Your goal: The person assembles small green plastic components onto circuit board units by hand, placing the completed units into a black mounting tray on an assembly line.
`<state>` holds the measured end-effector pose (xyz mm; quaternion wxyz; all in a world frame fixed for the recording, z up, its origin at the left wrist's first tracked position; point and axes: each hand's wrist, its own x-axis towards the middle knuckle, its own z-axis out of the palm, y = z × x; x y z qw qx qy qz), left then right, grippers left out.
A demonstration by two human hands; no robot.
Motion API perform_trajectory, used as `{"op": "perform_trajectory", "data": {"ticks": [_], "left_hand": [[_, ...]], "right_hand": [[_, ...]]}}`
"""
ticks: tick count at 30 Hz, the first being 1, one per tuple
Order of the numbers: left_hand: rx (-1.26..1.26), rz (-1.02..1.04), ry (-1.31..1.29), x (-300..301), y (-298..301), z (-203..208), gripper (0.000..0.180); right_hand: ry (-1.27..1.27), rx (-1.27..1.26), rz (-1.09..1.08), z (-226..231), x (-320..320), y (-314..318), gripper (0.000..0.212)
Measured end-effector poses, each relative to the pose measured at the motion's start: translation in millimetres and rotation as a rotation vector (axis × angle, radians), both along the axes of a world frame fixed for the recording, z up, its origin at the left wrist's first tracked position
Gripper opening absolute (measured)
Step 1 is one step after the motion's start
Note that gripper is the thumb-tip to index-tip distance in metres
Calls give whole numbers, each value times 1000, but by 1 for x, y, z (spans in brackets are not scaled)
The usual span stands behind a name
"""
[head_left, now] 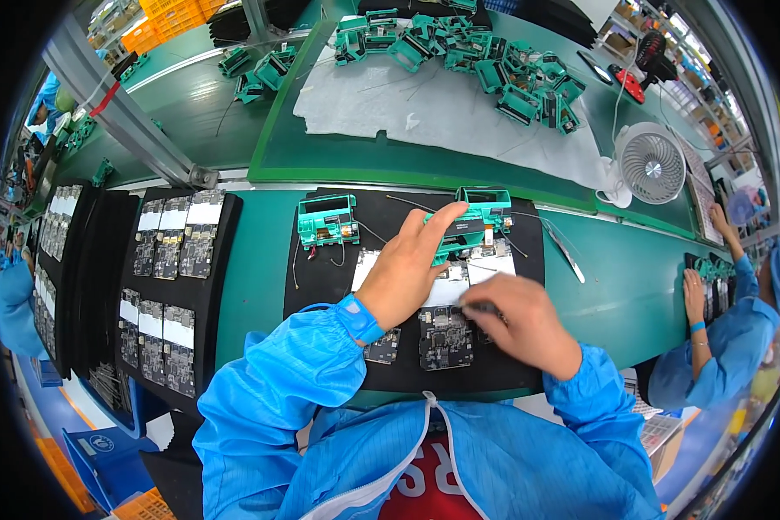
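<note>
My left hand (407, 269) reaches over the black mat (321, 290) and holds a green plastic housing (464, 232), its fingers lying along the housing's side. Just below it, my right hand (524, 322) has its fingers pinched together, slightly blurred; what is between them is too small and dark to make out. Those fingertips are over a dark circuit board (446, 338) with a white strip. Another green housing (328, 221) with thin wires lies at the mat's upper left. A further housing (487, 201) sits behind my left fingertips. More boards are partly hidden under my hands.
Tweezers (565, 251) lie right of the mat. Left stands a black tray (221, 260) with several circuit boards. Many green housings (520, 102) are heaped on a white foam sheet (355, 113) beyond a green ledge. A white fan (653, 165) stands back right; a co-worker's hands (695, 295) work at right.
</note>
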<state>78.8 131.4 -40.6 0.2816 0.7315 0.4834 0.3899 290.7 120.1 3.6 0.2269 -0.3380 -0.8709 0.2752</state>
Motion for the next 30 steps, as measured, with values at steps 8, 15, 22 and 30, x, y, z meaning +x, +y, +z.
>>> {"op": "perform_trajectory", "data": {"ticks": [8, 15, 22, 30], "left_hand": [[-20, -35, -45, -3, 1, -4, 90], [-4, -52, -59, -6, 2, -2, 90], [-8, -31, -35, -8, 0, 2, 96], [37, 59, -34, -27, -19, 15, 88]], "right_hand": [[-160, 462, 64, -13, -26, 30, 14], [-253, 514, 43, -13, -33, 29, 13], [-296, 540, 49, -17, -32, 32, 14], [-150, 490, 85, -12, -36, 31, 27]]}}
